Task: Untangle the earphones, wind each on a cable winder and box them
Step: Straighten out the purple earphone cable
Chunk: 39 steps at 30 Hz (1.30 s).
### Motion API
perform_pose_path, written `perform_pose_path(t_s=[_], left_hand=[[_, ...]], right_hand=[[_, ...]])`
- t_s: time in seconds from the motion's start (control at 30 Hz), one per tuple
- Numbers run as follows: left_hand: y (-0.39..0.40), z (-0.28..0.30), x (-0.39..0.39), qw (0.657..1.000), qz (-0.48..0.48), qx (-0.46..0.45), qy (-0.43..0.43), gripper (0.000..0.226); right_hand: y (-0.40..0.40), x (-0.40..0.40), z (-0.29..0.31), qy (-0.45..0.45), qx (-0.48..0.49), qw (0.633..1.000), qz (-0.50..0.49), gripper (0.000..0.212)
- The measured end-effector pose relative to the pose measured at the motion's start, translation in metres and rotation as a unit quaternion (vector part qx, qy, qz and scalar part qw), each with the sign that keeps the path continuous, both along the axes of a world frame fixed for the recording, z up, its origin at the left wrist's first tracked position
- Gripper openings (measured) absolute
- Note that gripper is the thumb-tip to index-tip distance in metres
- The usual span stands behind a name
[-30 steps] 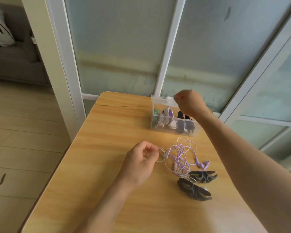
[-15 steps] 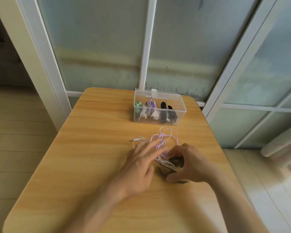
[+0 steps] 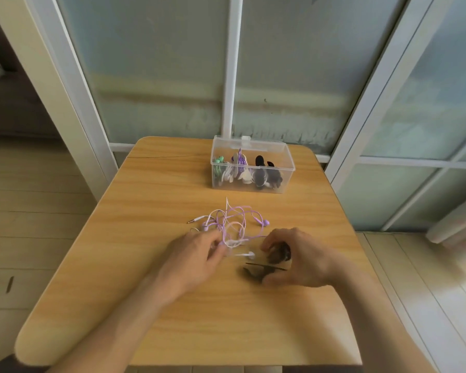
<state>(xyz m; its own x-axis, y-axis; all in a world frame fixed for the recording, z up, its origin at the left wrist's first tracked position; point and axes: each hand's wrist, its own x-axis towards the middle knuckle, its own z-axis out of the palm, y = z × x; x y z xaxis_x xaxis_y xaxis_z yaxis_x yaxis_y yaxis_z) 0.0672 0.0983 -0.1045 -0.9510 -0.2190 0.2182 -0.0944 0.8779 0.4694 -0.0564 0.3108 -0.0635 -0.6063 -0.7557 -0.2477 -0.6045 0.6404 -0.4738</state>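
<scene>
A tangle of purple and white earphones (image 3: pixel 230 224) lies mid-table, its jack plug pointing left. My left hand (image 3: pixel 197 255) has its fingertips in the near edge of the tangle, pinching the cables. My right hand (image 3: pixel 296 258) curls around a black cable winder (image 3: pixel 280 255). A second black winder (image 3: pixel 256 273) lies on the table just below it, against my thumb. A white earbud (image 3: pixel 246 254) sits between my hands. The clear plastic box (image 3: pixel 288 160) stands open at the far side, with several wound earphones inside.
The wooden table (image 3: pixel 145 305) has rounded corners and stands against a frosted glass wall. The floor drops away on the left and right sides.
My right hand came back from the box to the winders and now grips one. My left hand opened over the tangle, then closed its fingertips on the cables. The view shifted down.
</scene>
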Motion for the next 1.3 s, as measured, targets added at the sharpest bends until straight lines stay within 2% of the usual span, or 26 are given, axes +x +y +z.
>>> perform_pose_path(t_s=[0.07, 0.13, 0.2, 0.33, 0.47, 0.6, 0.67, 0.73, 0.83, 0.87, 0.93, 1.0, 1.07, 1.17, 1.27, 1.3], left_hand=[[-0.006, 0.004, 0.003, 0.999, 0.039, 0.012, 0.01, 0.021], [-0.016, 0.007, 0.005, 0.996, 0.081, -0.001, 0.03, 0.021], [-0.029, 0.009, 0.007, 0.992, 0.115, 0.013, 0.043, 0.023], [-0.049, 0.016, 0.012, 0.981, 0.163, 0.06, 0.088, 0.023], [-0.058, 0.016, 0.024, 0.975, 0.142, 0.065, 0.156, 0.016], [-0.059, 0.015, 0.03, 0.964, 0.106, 0.133, 0.206, 0.014], [-0.053, 0.024, 0.032, 0.953, 0.062, 0.219, 0.203, 0.01], [-0.048, 0.034, 0.034, 0.928, 0.02, 0.334, 0.166, 0.01], [-0.042, 0.043, 0.039, 0.902, -0.068, 0.415, 0.103, 0.02], [-0.041, 0.045, 0.041, 0.89, -0.092, 0.438, 0.086, 0.021], [-0.038, 0.047, 0.041, 0.876, -0.108, 0.465, 0.073, 0.023], [-0.039, 0.047, 0.041, 0.875, -0.082, 0.469, 0.085, 0.023], [-0.044, 0.046, 0.04, 0.887, -0.033, 0.449, 0.105, 0.022], [-0.052, 0.045, 0.039, 0.9, 0.026, 0.417, 0.124, 0.012], [-0.059, 0.042, 0.039, 0.91, 0.089, 0.373, 0.156, 0.014], [-0.063, 0.041, 0.039, 0.915, 0.108, 0.351, 0.166, 0.015]], right_hand=[[-0.007, 0.006, -0.005, 0.039, 0.031, 0.999, 0.019, 0.057], [-0.015, 0.009, -0.006, 0.068, 0.016, 0.997, 0.021, 0.045], [-0.015, 0.007, -0.005, 0.054, -0.009, 0.998, 0.026, 0.035], [-0.005, -0.001, 0.001, 0.018, -0.082, 0.996, -0.019, 0.032], [-0.003, -0.007, -0.002, 0.055, -0.107, 0.992, -0.048, 0.04], [-0.008, 0.0, -0.003, 0.127, -0.071, 0.988, -0.056, 0.044], [-0.015, 0.008, -0.003, 0.145, -0.167, 0.972, -0.08, 0.04], [-0.025, 0.02, -0.004, 0.106, -0.291, 0.947, -0.084, 0.045], [-0.041, 0.04, -0.005, 0.057, -0.368, 0.928, -0.002, 0.067], [-0.045, 0.044, -0.006, 0.037, -0.369, 0.928, 0.021, 0.066], [-0.05, 0.048, -0.008, 0.006, -0.342, 0.939, 0.03, 0.039], [-0.05, 0.049, -0.008, -0.025, -0.316, 0.948, 0.015, 0.009], [-0.048, 0.047, -0.011, -0.063, -0.327, 0.943, -0.015, 0.015], [-0.043, 0.04, -0.008, -0.121, -0.345, 0.929, -0.061, 0.006], [-0.034, 0.032, -0.001, -0.142, -0.318, 0.935, -0.067, 0.019], [-0.03, 0.029, 0.001, -0.144, -0.315, 0.936, -0.069, 0.017]])
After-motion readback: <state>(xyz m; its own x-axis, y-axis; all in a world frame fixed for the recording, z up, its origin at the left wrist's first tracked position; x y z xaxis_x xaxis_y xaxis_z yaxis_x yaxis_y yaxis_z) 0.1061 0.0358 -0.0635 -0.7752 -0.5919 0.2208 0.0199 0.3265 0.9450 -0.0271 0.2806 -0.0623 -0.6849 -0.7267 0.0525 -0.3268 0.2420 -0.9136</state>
